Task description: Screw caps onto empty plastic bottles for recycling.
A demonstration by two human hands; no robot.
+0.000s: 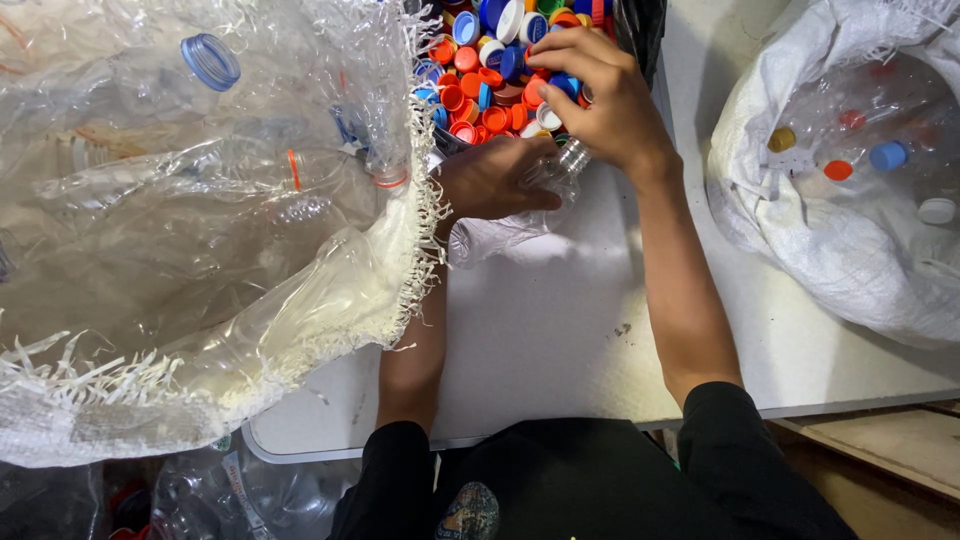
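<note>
The person's left hand [495, 180] was wrapped around a crushed clear plastic bottle [500, 232], knuckles up, forearm running straight out from the body over the white table [560, 330]. The right hand [595, 95] curled down over the bottle's neck [572, 157], fingers bent and closed about it, wrist cocked inward. Just beyond the right hand's fingertips lay a heap of bottle caps [490, 75] in orange, blue and white. Left of the gripped bottle sagged a woven sack of empty bottles [200, 230]; well to the right sat another white sack [850, 230].
</note>
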